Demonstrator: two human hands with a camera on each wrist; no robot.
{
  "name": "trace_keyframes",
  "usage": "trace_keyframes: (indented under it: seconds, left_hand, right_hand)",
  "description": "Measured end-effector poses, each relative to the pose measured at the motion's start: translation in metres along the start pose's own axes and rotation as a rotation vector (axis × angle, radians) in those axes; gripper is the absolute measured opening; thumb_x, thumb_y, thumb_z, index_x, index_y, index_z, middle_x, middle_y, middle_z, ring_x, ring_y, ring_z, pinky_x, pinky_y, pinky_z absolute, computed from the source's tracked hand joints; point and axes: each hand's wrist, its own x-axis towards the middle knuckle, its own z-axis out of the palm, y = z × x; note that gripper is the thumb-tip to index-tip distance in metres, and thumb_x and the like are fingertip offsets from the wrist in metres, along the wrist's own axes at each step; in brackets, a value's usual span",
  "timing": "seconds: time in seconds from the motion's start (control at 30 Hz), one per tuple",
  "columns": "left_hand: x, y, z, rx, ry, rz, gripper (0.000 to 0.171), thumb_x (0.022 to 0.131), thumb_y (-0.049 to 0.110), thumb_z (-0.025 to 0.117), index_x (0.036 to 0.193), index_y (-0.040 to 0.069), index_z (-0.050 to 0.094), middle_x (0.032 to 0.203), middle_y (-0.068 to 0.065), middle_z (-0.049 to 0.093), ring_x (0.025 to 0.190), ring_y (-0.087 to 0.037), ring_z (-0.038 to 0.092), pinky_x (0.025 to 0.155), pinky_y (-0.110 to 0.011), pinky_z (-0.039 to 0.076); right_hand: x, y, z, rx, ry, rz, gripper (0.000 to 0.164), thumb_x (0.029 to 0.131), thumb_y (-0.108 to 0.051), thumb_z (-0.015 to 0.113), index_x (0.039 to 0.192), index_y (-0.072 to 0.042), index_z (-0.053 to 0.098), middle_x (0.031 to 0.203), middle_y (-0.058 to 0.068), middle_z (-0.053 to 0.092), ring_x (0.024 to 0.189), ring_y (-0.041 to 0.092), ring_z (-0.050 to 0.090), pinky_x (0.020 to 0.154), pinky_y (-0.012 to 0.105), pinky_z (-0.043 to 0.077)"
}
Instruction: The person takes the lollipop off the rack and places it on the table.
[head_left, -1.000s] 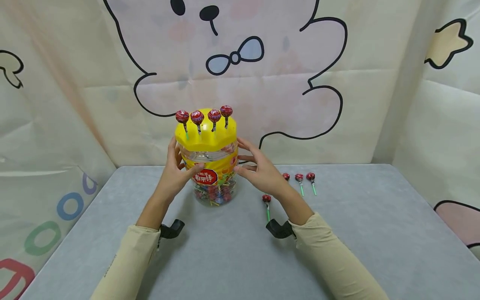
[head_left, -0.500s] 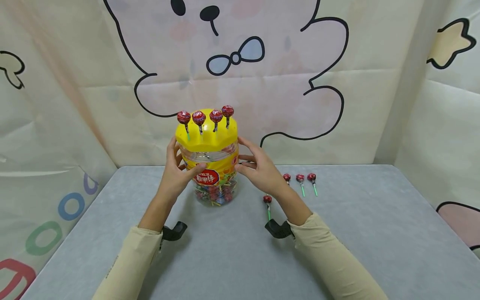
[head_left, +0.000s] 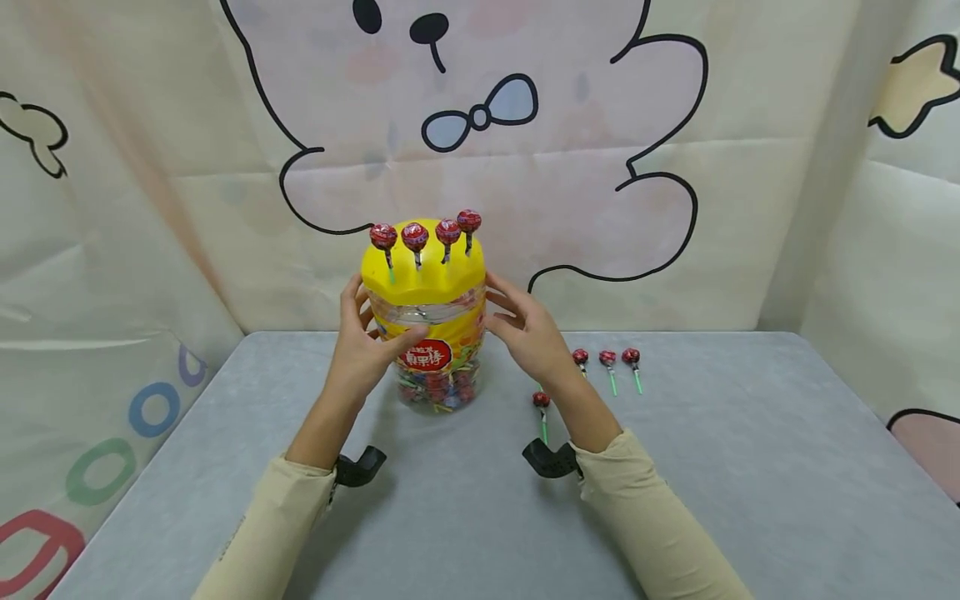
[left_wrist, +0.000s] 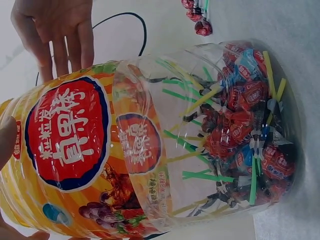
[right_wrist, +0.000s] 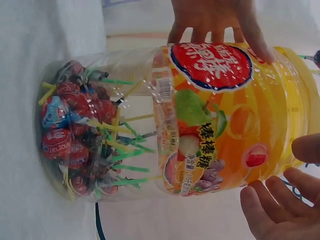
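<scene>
A clear plastic lollipop jar (head_left: 429,354) with a yellow lid (head_left: 423,287) stands upright on the table. Several red-wrapped lollipops (head_left: 415,237) stick up from the lid in a row. On the jar's left side my left hand (head_left: 363,346) grips it, thumb across the front near the red label (left_wrist: 67,132), other fingers partly hidden behind. My right hand (head_left: 531,337) holds the opposite side, fingertips (right_wrist: 255,195) against the yellow wrap close to the lid. Through the clear lower wall, wrapped lollipops (right_wrist: 75,120) with green and yellow sticks lie heaped at the bottom.
Right of the jar, several loose lollipops (head_left: 631,357) lie in a row on the grey tabletop (head_left: 465,517). One nearer lollipop (head_left: 542,400) lies beside my right wrist. Behind the table hangs a cartoon-printed cloth (head_left: 570,200).
The jar has turned slightly, its front label and the lollipops on the lid shifting right. Both hands stay on its sides. The whole head view has also drifted a little.
</scene>
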Motion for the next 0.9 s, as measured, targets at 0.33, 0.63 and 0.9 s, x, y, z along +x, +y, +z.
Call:
trace_keyframes:
  seconds: [0.33,0.63,0.9]
  left_hand:
    - [0.000,0.003,0.000,-0.015,-0.005,-0.005,0.104,0.085,0.027,0.080,0.157,0.033,0.006,0.163,-0.002,0.018,0.146,-0.027,0.028,0.117,-0.054,0.035]
    - [-0.009,0.007,0.008,-0.006,0.085,-0.026,0.103,0.082,0.031,0.082,0.155,0.036,0.010,0.162,-0.002,0.017,0.148,-0.027,0.024,0.115,-0.058,0.035]
    - [-0.009,0.011,0.007,0.036,0.096,-0.025,0.104,0.081,0.029,0.083,0.154,0.032,0.010,0.162,-0.004,0.018,0.148,-0.028,0.021,0.116,-0.061,0.031]
  right_hand:
    - [-0.005,-0.007,-0.001,-0.026,0.049,-0.016,0.051,0.101,-0.009,0.055,0.150,-0.015,0.044,0.155,0.002,0.045,0.139,0.023,0.047,0.114,0.045,0.041]
    - [0.000,0.004,0.001,0.095,-0.026,-0.012,0.056,0.102,-0.008,0.052,0.155,-0.016,0.036,0.159,0.001,0.038,0.147,0.020,0.036,0.119,0.048,0.034]
    - [0.004,0.009,-0.004,0.144,-0.049,-0.019,0.057,0.102,-0.008,0.051,0.155,-0.016,0.034,0.159,0.003,0.037,0.147,0.023,0.035,0.118,0.055,0.032]
